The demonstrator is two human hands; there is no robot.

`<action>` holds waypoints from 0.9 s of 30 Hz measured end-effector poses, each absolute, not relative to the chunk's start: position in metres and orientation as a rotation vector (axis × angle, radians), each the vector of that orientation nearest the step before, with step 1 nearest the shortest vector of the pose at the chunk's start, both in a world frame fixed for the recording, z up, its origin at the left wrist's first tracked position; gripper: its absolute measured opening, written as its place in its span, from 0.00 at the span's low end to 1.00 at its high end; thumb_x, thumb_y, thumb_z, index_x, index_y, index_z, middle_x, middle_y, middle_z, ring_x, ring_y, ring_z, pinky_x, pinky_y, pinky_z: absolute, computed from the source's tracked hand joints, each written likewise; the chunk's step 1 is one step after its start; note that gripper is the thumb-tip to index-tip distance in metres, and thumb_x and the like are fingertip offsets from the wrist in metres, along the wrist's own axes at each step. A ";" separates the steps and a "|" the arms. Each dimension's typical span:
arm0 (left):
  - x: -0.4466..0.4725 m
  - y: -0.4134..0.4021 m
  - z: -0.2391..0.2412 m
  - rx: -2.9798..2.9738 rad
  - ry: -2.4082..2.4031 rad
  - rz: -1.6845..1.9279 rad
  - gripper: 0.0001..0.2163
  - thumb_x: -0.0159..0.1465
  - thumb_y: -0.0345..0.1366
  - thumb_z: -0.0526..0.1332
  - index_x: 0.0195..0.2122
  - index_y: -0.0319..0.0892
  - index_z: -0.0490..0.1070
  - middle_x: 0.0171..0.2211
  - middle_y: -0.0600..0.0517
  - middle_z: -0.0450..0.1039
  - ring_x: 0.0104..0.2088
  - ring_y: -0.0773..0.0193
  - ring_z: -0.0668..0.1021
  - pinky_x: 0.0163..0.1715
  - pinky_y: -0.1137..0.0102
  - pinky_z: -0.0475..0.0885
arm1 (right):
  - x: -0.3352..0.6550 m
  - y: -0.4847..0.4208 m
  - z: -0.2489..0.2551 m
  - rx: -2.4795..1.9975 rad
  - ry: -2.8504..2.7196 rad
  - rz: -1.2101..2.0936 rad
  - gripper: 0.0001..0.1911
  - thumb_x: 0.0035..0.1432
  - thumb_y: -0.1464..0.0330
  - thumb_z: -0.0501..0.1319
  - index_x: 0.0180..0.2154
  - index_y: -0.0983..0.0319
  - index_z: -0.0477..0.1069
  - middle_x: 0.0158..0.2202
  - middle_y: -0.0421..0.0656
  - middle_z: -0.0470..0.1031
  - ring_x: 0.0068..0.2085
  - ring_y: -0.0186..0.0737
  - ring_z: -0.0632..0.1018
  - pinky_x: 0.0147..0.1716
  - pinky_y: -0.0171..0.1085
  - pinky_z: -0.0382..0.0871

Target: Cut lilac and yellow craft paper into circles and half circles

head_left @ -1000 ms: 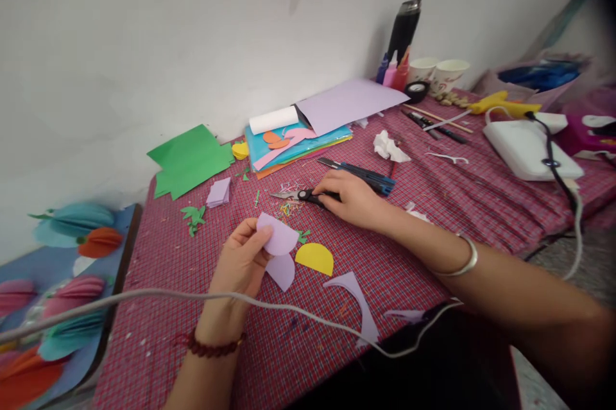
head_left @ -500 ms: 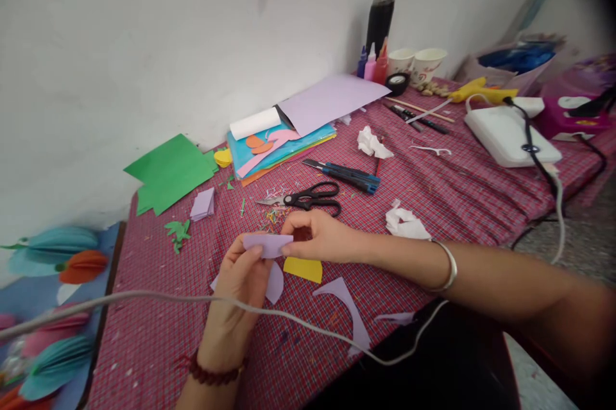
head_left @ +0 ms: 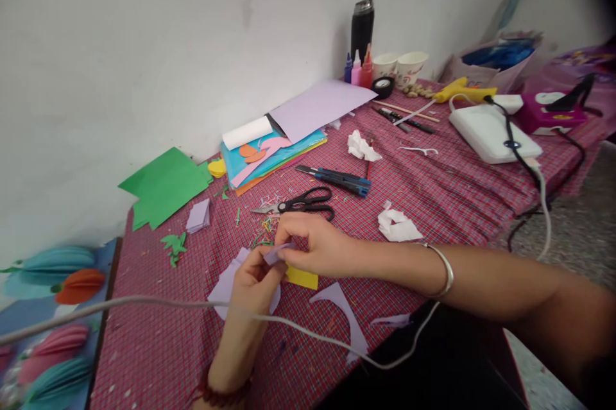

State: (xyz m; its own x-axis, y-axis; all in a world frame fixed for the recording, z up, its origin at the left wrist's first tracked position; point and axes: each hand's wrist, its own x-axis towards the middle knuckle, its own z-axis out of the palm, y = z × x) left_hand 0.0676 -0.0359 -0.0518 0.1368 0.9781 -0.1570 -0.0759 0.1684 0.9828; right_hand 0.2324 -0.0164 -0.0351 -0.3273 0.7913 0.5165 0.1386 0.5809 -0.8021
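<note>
My left hand [head_left: 255, 278] and my right hand [head_left: 315, 244] meet over the red checked tablecloth [head_left: 158, 346], both pinching a small lilac paper piece [head_left: 275, 254]. More lilac paper [head_left: 222, 285] lies flat under my left hand. A yellow half-circle [head_left: 303, 278] lies just under my right hand. Black scissors [head_left: 298, 203] rest on the cloth just beyond my hands, untouched. A curved lilac offcut [head_left: 344, 310] lies to the right, near the table's front edge.
A white cable [head_left: 144, 303] crosses in front of my left wrist. Behind lie a stack of coloured paper [head_left: 269, 147], green sheets [head_left: 163, 185], a blue utility knife [head_left: 337, 178], crumpled tissue [head_left: 397, 225], glue bottles [head_left: 357, 70], paper cups [head_left: 402, 67] and a yellow glue gun [head_left: 464, 90].
My right hand has left the scissors on the cloth and come to the lilac piece in my left hand. Both hands now pinch it lower, close to the table.
</note>
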 end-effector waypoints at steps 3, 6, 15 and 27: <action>0.069 -0.036 -0.046 1.202 1.159 1.229 0.08 0.48 0.33 0.71 0.30 0.43 0.77 0.33 0.51 0.74 0.35 0.64 0.75 0.36 0.72 0.70 | 0.233 -0.016 -0.036 -0.769 -1.857 0.711 0.04 0.52 0.75 0.59 0.27 0.62 0.66 0.28 0.38 0.69 0.33 0.35 0.70 0.35 0.35 0.63; 0.067 -0.038 -0.038 1.439 1.174 1.365 0.06 0.49 0.32 0.71 0.28 0.44 0.77 0.37 0.50 0.73 0.41 0.60 0.74 0.42 0.69 0.69 | 0.234 -0.016 -0.036 -0.750 -1.896 0.678 0.05 0.53 0.75 0.58 0.27 0.62 0.66 0.28 0.39 0.69 0.33 0.35 0.70 0.37 0.36 0.63; 0.066 -0.046 -0.035 1.181 1.123 1.244 0.09 0.56 0.38 0.67 0.21 0.41 0.72 0.25 0.54 0.68 0.27 0.69 0.69 0.27 0.75 0.65 | 0.230 -0.016 -0.031 -0.838 -1.533 1.592 0.04 0.51 0.74 0.60 0.26 0.64 0.64 0.24 0.35 0.66 0.26 0.29 0.68 0.26 0.31 0.62; 0.081 -0.046 -0.033 0.757 1.120 1.170 0.12 0.42 0.34 0.74 0.27 0.41 0.75 0.25 0.54 0.77 0.25 0.69 0.76 0.28 0.74 0.72 | 0.248 0.001 -0.034 -0.893 -1.761 1.338 0.07 0.59 0.68 0.56 0.31 0.64 0.68 0.28 0.39 0.70 0.30 0.32 0.70 0.31 0.33 0.66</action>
State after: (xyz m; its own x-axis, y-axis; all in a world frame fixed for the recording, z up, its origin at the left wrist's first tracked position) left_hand 0.0806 -0.0456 -0.0335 0.0028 0.9615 -0.2750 -0.3162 0.2617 0.9119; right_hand 0.2475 0.0013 -0.0343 -0.4848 0.8627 0.1438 0.0927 0.2142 -0.9724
